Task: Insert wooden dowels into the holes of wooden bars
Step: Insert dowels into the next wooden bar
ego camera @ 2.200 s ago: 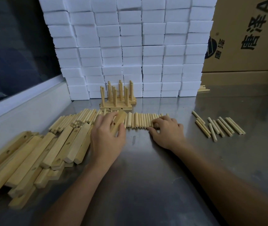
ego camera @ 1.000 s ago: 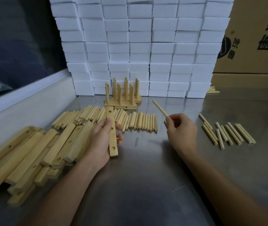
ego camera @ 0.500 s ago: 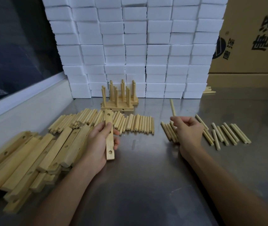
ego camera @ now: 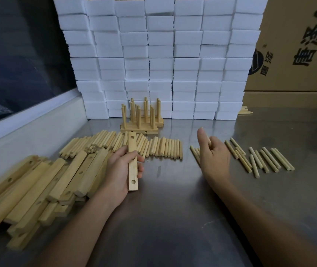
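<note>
White foam blocks [ego camera: 159, 60] behind finished bars [ego camera: 141, 120].

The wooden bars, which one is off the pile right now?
The bar gripped in the left hand, two holes showing; the others lie heaped on the table at left.

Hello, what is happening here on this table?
A person is fitting wooden dowels into drilled wooden bars. The left hand holds one bar with its holes empty. The right hand pinches a dowel, not yet inserted. Loose dowels lie in a row on the metal table, spare bars are piled at the left, and finished bars with upright dowels stand before the white blocks.
</note>
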### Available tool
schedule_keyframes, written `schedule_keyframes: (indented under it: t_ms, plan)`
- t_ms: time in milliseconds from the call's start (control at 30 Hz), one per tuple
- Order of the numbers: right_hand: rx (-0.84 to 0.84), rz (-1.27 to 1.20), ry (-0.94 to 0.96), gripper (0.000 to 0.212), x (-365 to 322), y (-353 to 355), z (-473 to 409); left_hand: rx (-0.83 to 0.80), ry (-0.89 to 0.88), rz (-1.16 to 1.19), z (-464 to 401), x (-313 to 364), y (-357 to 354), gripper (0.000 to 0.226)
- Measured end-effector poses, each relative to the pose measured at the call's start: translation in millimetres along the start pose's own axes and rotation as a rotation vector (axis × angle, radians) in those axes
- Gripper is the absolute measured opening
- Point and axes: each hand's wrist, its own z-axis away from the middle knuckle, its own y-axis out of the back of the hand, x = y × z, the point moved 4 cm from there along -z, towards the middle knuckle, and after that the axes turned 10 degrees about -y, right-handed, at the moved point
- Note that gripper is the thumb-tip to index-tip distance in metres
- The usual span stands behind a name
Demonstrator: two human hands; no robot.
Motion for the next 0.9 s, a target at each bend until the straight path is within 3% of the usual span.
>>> schedule_keyframes:
  t_ms: [400, 667, 900]
  plan:
    - [-0.075, 0.122, 0.09, 0.072, -2.8, -3.6, 3.6, -0.064, -0.052, -0.116, 0.2, -2.8, -0.3, 0.018]
    - [-0.115, 0.309, 0.424, 0.028, -20.2, -14.9, 22.2, -0.254, -0.129, -0.307, 8.1, -0.6, -11.3, 0.031]
    - [-0.217, 0.334, 0.598, 0.025, -31.0, -23.4, 36.1, -0.281, -0.136, -0.369, 10.1, 0.7, -13.7, 0.035]
